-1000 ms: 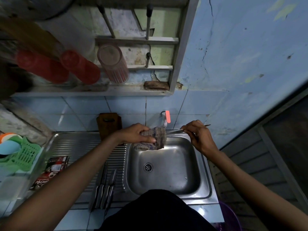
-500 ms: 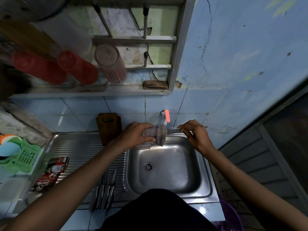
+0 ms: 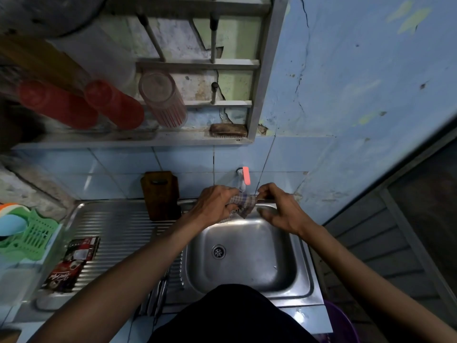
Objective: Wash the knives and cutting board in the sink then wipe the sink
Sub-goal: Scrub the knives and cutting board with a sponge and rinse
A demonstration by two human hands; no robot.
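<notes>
1. The left hand point(image 3: 214, 203) gripped a checked cloth point(image 3: 243, 204) bunched in its curled fingers, over the back rim of the sink point(image 3: 249, 253), at about 12 o'clock from the drain point(image 3: 218, 251).
2. The right hand point(image 3: 279, 209) met the cloth from the 3 o'clock side, thumb and forefinger pinched at the cloth's edge; whether a knife lay inside the cloth could not be told, since the fabric and fingers hid it.
3. The two hands were just beside each other, directly under the tap point(image 3: 243, 178) with its pink lever, which stuck out of the tiled wall at 12 o'clock.
4. Several knives point(image 3: 158, 297) lay side by side on the ribbed drainboard point(image 3: 118, 226), at roughly 8 o'clock from the drain, partly covered by the left forearm.
5. The wooden cutting board point(image 3: 160, 194) stood upright against the tiles at the back of the drainboard, at 10 o'clock from the drain and just beside the left hand.
6. A dark red packet point(image 3: 71, 263) rested on the drainboard at 9 o'clock, with a green plastic basket point(image 3: 32, 238) beyond it at the far left.
7. On the wall rack point(image 3: 138, 139) above, red cups point(image 3: 81, 105) and a clear tumbler point(image 3: 163, 100) lay tilted.
</notes>
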